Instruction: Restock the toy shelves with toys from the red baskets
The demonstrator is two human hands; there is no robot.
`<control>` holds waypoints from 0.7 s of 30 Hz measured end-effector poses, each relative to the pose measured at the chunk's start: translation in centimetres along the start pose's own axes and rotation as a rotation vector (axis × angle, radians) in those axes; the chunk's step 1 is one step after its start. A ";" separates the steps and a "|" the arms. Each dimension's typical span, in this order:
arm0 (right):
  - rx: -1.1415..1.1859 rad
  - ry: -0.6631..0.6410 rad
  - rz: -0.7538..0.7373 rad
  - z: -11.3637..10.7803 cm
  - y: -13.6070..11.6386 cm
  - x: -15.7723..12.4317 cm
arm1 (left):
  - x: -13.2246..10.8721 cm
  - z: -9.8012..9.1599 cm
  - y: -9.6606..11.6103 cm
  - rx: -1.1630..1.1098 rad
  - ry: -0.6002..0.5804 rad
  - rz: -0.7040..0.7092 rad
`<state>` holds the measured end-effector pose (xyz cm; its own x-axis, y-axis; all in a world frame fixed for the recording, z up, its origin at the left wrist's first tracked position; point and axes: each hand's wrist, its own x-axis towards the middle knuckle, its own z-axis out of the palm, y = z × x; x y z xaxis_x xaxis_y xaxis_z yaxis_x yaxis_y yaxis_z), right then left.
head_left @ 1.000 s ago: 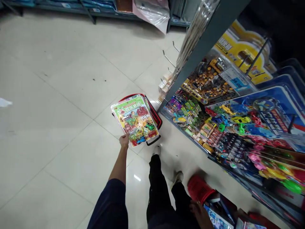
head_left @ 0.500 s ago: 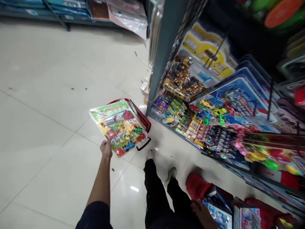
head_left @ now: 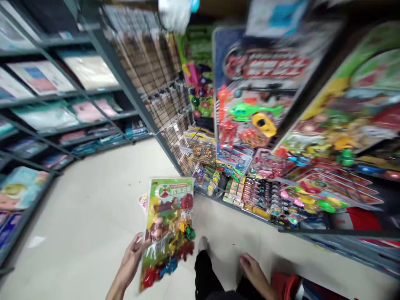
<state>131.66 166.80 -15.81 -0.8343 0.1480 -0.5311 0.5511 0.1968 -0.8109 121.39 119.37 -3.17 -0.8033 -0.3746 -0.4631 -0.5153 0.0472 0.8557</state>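
Observation:
My left hand (head_left: 133, 252) grips the left edge of a blister-packed farm toy set (head_left: 170, 237). The pack has a green card, with plastic animals and small coloured vehicles under clear plastic. It is held nearly upright above the floor, facing me. Behind its left edge, part of a red-and-white item (head_left: 143, 202) peeks out; its kind is hidden. Lower right, my right hand (head_left: 253, 273) hangs near my leg with nothing in it, the fingers loosely bent and a bit blurred.
A toy rack (head_left: 218, 196) on the right holds several hanging blister packs, among them one with a green helicopter (head_left: 256, 110). Shelves of packaged textiles (head_left: 62, 112) stand on the left. A red basket (head_left: 283, 285) is at bottom right, on the pale tiled floor (head_left: 93, 216).
The toy set has risen closer to me and turned more upright, still in my left hand. My view has tilted up toward the racks. The red-and-black basket behind the pack is now hidden.

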 end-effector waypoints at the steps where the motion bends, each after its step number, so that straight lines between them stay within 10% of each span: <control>1: 0.082 -0.044 -0.036 -1.2 -1.3 -0.3 | -3.2 1.7 0.9 0.001 -0.031 -0.012; 6: 0.385 0.029 -0.188 -9.0 -4.7 -3.0 | -14.8 13.6 3.0 -0.017 -0.326 -0.010; 12: 0.467 0.381 -0.390 -21.0 -5.1 -8.6 | -21.4 27.6 5.8 -0.041 -0.793 0.089; 17: 0.289 0.522 -0.621 -29.1 -9.8 -10.0 | -23.1 37.5 11.0 0.018 -0.674 0.558; 21: 0.134 0.683 -0.777 -34.3 -16.9 -8.2 | -23.3 43.2 19.2 0.062 -0.539 0.970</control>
<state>129.68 195.47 10.70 -0.7493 0.5514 0.3667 -0.1751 0.3691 -0.9127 117.33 169.03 14.10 -0.8910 0.2970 0.3434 0.3998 0.1545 0.9035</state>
